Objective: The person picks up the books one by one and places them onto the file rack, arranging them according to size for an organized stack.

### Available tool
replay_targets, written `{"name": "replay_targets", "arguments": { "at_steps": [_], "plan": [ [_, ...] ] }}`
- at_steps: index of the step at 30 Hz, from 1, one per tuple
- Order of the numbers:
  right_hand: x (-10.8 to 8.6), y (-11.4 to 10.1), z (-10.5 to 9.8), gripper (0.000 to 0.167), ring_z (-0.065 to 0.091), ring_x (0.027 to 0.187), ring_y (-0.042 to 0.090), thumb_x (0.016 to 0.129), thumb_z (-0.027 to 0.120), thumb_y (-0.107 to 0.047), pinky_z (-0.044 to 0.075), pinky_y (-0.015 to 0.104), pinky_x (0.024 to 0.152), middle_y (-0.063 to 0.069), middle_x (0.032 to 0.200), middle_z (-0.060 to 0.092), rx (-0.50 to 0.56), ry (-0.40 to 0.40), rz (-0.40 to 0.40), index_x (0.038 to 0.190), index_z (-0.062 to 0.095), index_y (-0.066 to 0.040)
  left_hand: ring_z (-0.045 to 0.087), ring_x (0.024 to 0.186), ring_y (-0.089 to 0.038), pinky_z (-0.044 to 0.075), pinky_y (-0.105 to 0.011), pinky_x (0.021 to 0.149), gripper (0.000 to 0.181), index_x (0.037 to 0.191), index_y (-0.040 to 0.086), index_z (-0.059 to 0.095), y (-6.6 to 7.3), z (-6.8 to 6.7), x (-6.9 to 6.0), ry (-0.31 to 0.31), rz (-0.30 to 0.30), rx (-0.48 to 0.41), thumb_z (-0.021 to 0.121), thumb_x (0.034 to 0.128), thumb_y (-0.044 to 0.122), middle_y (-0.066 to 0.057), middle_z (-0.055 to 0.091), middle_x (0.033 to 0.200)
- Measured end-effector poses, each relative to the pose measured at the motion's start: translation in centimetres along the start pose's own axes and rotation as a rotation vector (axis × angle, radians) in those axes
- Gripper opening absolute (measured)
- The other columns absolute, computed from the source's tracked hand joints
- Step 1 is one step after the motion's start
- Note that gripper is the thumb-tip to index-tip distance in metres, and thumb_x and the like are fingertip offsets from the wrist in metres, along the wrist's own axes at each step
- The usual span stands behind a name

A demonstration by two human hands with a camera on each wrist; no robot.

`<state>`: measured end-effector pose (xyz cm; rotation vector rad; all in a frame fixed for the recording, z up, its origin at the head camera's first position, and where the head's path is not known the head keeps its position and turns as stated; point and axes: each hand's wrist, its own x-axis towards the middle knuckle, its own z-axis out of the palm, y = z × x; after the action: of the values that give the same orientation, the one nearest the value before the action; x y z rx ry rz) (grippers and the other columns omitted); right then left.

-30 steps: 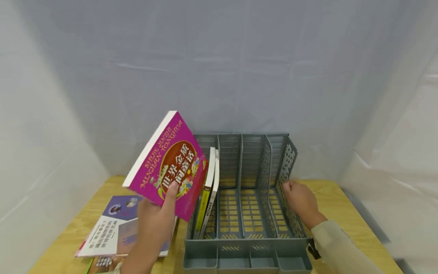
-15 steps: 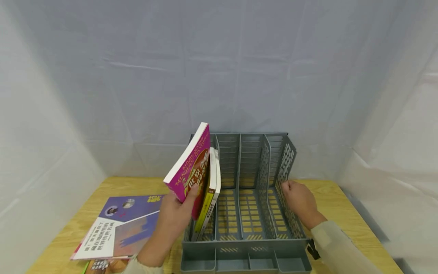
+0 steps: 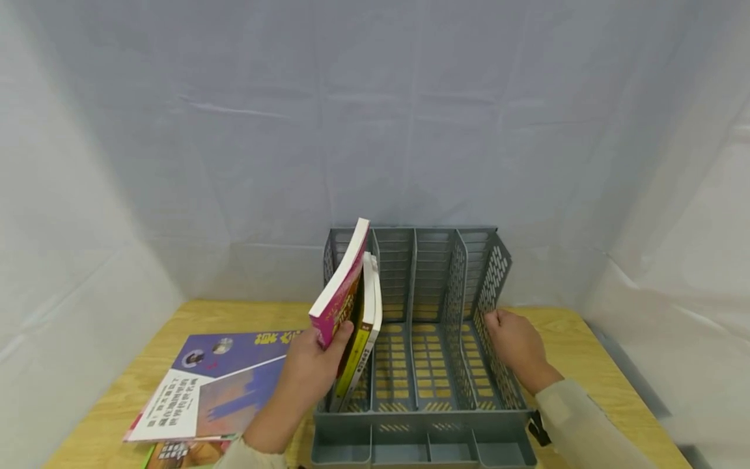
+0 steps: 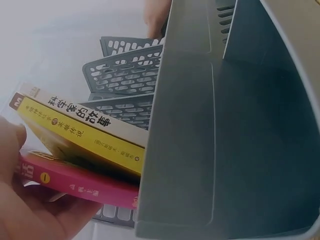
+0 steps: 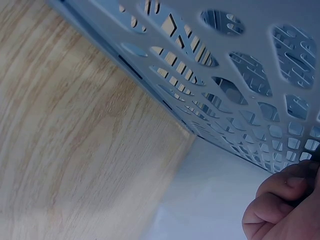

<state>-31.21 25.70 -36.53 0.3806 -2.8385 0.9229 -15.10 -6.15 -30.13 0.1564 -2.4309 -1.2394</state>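
Observation:
My left hand (image 3: pixel 310 371) grips a magenta paperback book (image 4: pixel 80 181), thumb on its cover. The book stands tilted at the leftmost compartment of a grey desktop file organizer (image 3: pixel 422 420), its lower end behind the front wall in the left wrist view. Beside it in that compartment lean a yellow-spined book (image 4: pixel 82 132) and a white-spined book (image 4: pixel 112 120). At the organizer's right side, my right hand (image 3: pixel 518 348) holds the perforated side wall (image 5: pixel 260 112) with curled fingers; part of this hand is cut off in the right wrist view.
A purple and white book (image 3: pixel 234 384) lies flat on the wooden table (image 3: pixel 562 332) to the left, over another book (image 3: pixel 181 454) with an orange-brown cover. Small trays (image 3: pixel 401 453) line the organizer's front. Pale sheeting (image 3: pixel 375 117) hangs behind and at both sides.
My left hand has carried the magenta book rightward and turned it from cover-facing to nearly edge-on, lowering it beside the two books. The right hand stays on the organizer's wall.

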Motion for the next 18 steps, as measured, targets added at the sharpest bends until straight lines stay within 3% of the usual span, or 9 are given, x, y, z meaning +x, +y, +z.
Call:
{"name": "replay_targets", "arguments": {
  "at_steps": [4,7,10,13,15,18],
  "plan": [
    [-0.1,0.0,-0.1,0.044,0.026,0.05,0.018,0.112,0.028,-0.028,0.024,0.033,0.054,0.003,0.056,0.039,0.006,-0.004,-0.007,0.071,0.036,-0.014,0.065,0.075,-0.02,0.054,-0.037,0.063,0.05,0.133,0.008,0.066,-0.1,0.2,0.0,-0.034,-0.018,0.055,0.065,0.101,0.047,-0.016,0.075,0.103],
    [-0.2,0.1,-0.1,0.044,0.026,0.05,0.017,0.112,0.028,-0.029,0.023,0.033,0.054,0.003,0.056,0.039,0.006,-0.008,-0.007,0.071,0.036,-0.015,0.07,0.096,-0.031,0.057,-0.048,0.078,0.057,0.143,0.015,0.06,-0.4,0.3,0.0,-0.123,-0.056,0.079,0.058,0.102,0.055,-0.018,0.071,0.123],
    [-0.2,0.2,-0.1,0.043,0.026,0.05,0.017,0.111,0.028,-0.028,0.023,0.033,0.054,0.003,0.057,0.039,0.008,-0.005,-0.003,0.071,0.036,-0.015,0.06,0.124,-0.044,0.05,-0.063,0.098,0.069,0.16,0.015,0.04,-0.8,0.2,0.0,-0.27,-0.071,0.042,0.048,0.1055,0.057,-0.023,0.057,0.146],
    [-0.2,0.1,-0.1,0.043,0.026,0.05,0.018,0.111,0.029,-0.028,0.023,0.033,0.054,0.003,0.057,0.039,0.016,-0.001,-0.001,0.071,0.036,-0.014,0.047,0.139,-0.047,0.042,-0.065,0.108,0.075,0.164,0.008,0.024,-1.1,0.2,0.1,-0.363,-0.057,-0.03,0.045,0.1082,0.053,-0.026,0.039,0.159],
    [-0.2,0.1,-0.1,0.043,0.027,0.05,0.018,0.111,0.028,-0.028,0.024,0.033,0.054,0.003,0.057,0.039,0.019,0.002,-0.001,0.07,0.037,-0.015,0.049,0.138,-0.043,0.044,-0.061,0.108,0.076,0.163,0.004,0.024,-1.2,0.2,0.2,-0.368,-0.054,-0.071,0.047,0.1081,0.051,-0.025,0.039,0.159],
    [-0.1,0.1,-0.1,0.044,0.028,0.05,0.018,0.11,0.028,-0.029,0.024,0.033,0.054,0.003,0.057,0.04,0.021,0.003,0.002,0.07,0.038,-0.015,0.055,0.133,-0.04,0.049,-0.058,0.105,0.074,0.161,0.002,0.031,-1.2,0.3,0.1,-0.338,-0.045,-0.064,0.05,0.1075,0.05,-0.025,0.046,0.154]
  ]
}}
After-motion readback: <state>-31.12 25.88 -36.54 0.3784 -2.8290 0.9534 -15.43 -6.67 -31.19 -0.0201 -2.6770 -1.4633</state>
